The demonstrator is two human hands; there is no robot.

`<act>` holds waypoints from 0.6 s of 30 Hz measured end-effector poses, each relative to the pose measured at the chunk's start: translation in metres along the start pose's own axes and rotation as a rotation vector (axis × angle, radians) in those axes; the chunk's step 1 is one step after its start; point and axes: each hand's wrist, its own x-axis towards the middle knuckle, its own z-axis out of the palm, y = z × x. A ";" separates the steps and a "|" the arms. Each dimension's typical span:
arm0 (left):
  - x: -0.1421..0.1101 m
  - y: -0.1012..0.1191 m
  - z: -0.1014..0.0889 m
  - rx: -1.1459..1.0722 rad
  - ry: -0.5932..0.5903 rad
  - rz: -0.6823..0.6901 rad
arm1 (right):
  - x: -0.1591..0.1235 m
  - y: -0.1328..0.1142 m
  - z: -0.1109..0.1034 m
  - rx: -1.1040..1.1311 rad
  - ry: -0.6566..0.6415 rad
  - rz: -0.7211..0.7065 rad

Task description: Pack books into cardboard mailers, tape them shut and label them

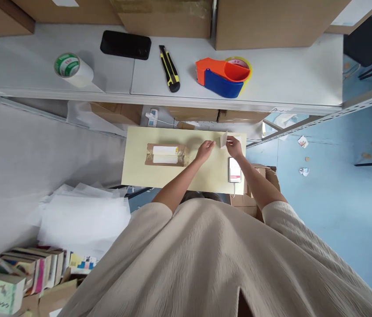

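Observation:
My left hand (205,150) and my right hand (234,146) are over the right part of a pale yellow board (140,171). Between them they pinch a small white slip of paper or label (223,139), held just above the board. Left of my left hand lies a brown parcel with a white label (165,154). A phone with a lit screen (234,170) lies on the board's right edge, under my right wrist, with a cable running from it.
A grey shelf (271,75) above carries a tape roll (70,67), a black phone (125,44), a yellow-black utility knife (169,68), an orange-blue tape dispenser (223,76) and cardboard boxes (271,22). White sheets (80,215) and stacked books (21,268) lie lower left. Blue floor is at right.

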 end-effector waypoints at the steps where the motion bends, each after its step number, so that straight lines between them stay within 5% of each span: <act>1: 0.008 0.008 0.001 -0.011 0.035 -0.026 | -0.002 -0.003 0.001 -0.004 -0.048 -0.017; 7: 0.031 0.032 -0.009 0.139 0.121 -0.090 | -0.008 -0.005 -0.003 -0.175 -0.164 -0.024; 18: 0.038 0.020 -0.009 0.312 0.218 -0.221 | 0.014 -0.007 0.007 -0.871 -0.436 -0.014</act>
